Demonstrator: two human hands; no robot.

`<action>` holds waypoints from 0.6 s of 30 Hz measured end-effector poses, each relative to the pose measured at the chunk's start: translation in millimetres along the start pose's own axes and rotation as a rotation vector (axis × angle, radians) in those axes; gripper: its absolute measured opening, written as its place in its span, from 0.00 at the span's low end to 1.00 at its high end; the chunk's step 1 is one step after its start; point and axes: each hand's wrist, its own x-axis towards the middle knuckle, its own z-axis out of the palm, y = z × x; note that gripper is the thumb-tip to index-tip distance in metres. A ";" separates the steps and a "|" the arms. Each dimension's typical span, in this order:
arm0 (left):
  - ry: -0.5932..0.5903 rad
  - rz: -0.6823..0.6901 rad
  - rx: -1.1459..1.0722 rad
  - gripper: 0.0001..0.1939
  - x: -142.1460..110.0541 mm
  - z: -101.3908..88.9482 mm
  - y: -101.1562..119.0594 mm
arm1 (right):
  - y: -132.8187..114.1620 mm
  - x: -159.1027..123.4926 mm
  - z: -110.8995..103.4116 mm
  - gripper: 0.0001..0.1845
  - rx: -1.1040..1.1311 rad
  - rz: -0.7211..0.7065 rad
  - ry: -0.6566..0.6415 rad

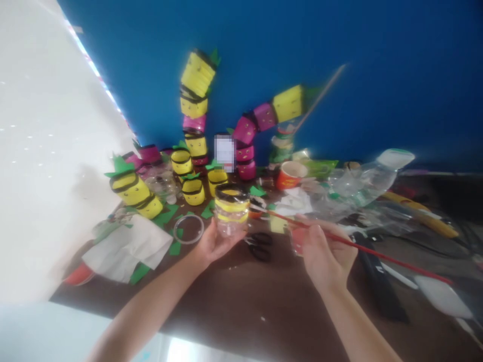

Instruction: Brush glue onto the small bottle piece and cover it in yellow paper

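Observation:
My left hand [215, 244] is closed under a clear plastic jar [231, 208] wrapped in yellow and black bands, and holds it up above the brown table [241, 296]. My right hand [326, 251] is closed on a long red brush [377, 252]. The brush's tip points left and nearly touches the jar's side. Black scissors [259, 245] lie on the table between my two hands.
Stacks of yellow and pink decorated jars [196, 115] lean against the blue wall. Green paper scraps, a clear ring [188, 229], white paper [126, 249], an orange cup [290, 174] and crumpled clear plastic bottles [362, 188] clutter the table behind my hands.

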 end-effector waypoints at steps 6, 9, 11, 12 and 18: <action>-0.011 -0.017 -0.017 0.36 -1.3 1.5 2.4 | -2.7 5.8 1.5 0.08 0.022 -0.014 0.089; -0.008 0.010 -0.010 0.36 -0.7 2.1 1.1 | -9.2 10.3 3.5 0.05 0.092 -0.093 0.113; 0.005 0.040 -0.008 0.36 0.3 2.2 -0.6 | -13.7 12.2 4.1 0.04 0.123 -0.102 0.066; 0.016 0.056 -0.012 0.36 0.8 2.3 -1.5 | -15.4 12.5 4.0 0.04 0.124 -0.096 0.030; 0.010 0.087 -0.007 0.34 1.2 3.3 -4.2 | -12.3 4.6 -1.0 0.05 0.047 -0.070 -0.107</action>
